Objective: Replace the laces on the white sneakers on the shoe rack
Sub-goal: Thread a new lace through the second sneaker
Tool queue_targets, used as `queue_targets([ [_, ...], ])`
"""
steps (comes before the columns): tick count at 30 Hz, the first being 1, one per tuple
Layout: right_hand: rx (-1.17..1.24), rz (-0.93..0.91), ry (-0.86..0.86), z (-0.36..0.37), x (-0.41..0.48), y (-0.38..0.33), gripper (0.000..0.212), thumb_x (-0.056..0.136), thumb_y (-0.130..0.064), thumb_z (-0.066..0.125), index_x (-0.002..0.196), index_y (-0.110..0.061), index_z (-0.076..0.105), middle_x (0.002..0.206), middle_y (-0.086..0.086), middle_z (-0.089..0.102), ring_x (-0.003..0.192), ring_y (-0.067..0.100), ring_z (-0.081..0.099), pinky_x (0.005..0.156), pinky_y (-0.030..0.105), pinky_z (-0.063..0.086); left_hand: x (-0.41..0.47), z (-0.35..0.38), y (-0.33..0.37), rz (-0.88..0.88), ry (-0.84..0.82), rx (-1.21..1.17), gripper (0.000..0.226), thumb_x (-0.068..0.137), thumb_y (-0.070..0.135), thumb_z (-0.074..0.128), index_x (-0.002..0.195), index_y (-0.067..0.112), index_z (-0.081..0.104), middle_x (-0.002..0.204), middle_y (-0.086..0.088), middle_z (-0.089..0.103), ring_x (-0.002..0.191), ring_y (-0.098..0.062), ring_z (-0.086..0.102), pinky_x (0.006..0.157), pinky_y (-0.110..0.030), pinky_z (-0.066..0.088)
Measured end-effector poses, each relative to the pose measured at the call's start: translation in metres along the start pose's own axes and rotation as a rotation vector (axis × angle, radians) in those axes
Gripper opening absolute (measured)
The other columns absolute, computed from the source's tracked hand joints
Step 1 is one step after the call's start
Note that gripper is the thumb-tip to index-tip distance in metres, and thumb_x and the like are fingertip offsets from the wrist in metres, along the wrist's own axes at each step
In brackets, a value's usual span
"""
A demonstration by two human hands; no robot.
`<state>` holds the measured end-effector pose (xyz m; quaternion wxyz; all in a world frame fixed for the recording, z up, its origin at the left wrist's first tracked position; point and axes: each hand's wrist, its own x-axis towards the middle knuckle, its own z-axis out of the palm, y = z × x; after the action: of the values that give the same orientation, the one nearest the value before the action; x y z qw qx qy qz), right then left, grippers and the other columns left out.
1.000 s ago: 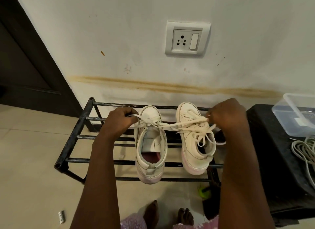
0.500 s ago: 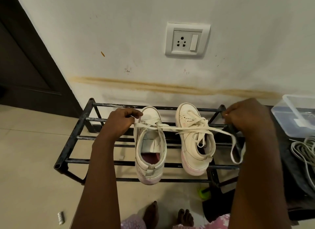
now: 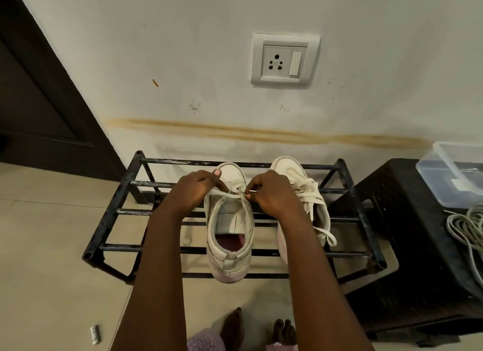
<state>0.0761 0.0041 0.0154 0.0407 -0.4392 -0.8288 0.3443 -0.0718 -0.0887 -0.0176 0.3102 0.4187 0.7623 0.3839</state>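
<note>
Two white sneakers stand side by side on a black metal shoe rack (image 3: 109, 217), toes to the wall. The left sneaker (image 3: 230, 235) is open, with only a white lace (image 3: 230, 194) across its lower eyelets. My left hand (image 3: 194, 191) pinches that lace at the sneaker's left side. My right hand (image 3: 271, 194) pinches the lace's other end at the right side, just over the tongue. The right sneaker (image 3: 300, 183) is partly hidden by my right arm; a loose lace (image 3: 313, 196) lies piled on it and trails off its heel.
A black stool (image 3: 407, 246) stands right of the rack with a clear plastic box (image 3: 454, 173) and a coil of pale cable (image 3: 467, 228) on it. The wall bears a socket (image 3: 285, 59). A dark door (image 3: 39, 102) is at left. My bare feet (image 3: 258, 329) are below.
My right hand has swung from far right of the rack back in to the left sneaker, bringing the lace end with it. The left hand stays at that sneaker.
</note>
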Motion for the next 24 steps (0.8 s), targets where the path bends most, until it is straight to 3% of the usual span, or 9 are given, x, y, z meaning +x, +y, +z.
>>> queue_targets([
  [5,0.011,0.093,0.113,-0.010,0.004,0.009,0.017,0.082,-0.003,0.061,0.089,-0.010,0.074,0.089,0.007,0.069,0.087,0.019,0.059,0.063,0.020,0.039,-0.001,0.003,0.007,-0.007,0.023,0.046,0.047,0.099,0.043,0.032,0.077,0.025,0.069,0.115,-0.001,0.059,0.108,-0.016,0.050,0.081,-0.027,0.034],
  [10,-0.118,0.247,0.160,-0.038,0.010,0.029,0.023,0.085,-0.013,0.058,0.106,-0.009,0.067,0.094,0.004,0.064,0.072,0.013,0.053,0.042,0.017,0.026,-0.001,0.005,0.010,-0.011,0.000,0.065,0.043,0.100,0.040,0.031,0.080,0.023,0.065,0.114,-0.004,0.055,0.107,-0.017,0.048,0.063,-0.017,0.037],
  [13,-0.188,0.285,0.116,-0.051,0.008,0.037,0.023,0.086,-0.015,0.059,0.107,-0.007,0.064,0.091,0.004,0.056,0.077,0.014,0.052,0.045,0.017,0.026,0.000,0.005,0.010,-0.016,-0.009,0.072,0.043,0.100,0.040,0.031,0.084,0.021,0.066,0.115,-0.004,0.055,0.105,-0.016,0.048,0.063,-0.015,0.036],
  [18,-0.287,0.242,0.032,-0.045,0.003,0.030,0.022,0.082,-0.013,0.063,0.103,-0.009,0.068,0.080,0.002,0.057,0.059,0.011,0.050,0.043,0.020,0.028,0.002,0.004,0.005,0.002,-0.012,0.137,0.028,0.097,0.037,0.043,0.087,0.025,0.067,0.115,-0.002,0.056,0.103,-0.014,0.048,0.079,-0.026,0.035],
  [21,-0.366,0.183,-0.084,-0.041,-0.001,0.020,0.021,0.085,-0.013,0.057,0.102,-0.006,0.068,0.085,0.007,0.061,0.075,0.020,0.060,0.047,0.021,0.033,0.004,0.005,0.001,0.001,-0.035,0.088,0.022,0.091,0.039,0.053,0.095,0.023,0.067,0.112,0.000,0.060,0.099,-0.016,0.055,0.071,-0.027,0.040],
  [24,-0.356,0.056,-0.034,-0.033,-0.003,0.009,0.021,0.082,-0.012,0.063,0.103,-0.007,0.068,0.092,0.008,0.065,0.083,0.021,0.059,0.063,0.024,0.046,0.006,0.008,0.003,-0.004,-0.032,0.042,0.021,0.090,0.040,0.055,0.099,0.023,0.065,0.109,0.000,0.062,0.096,-0.015,0.057,0.070,-0.029,0.041],
])
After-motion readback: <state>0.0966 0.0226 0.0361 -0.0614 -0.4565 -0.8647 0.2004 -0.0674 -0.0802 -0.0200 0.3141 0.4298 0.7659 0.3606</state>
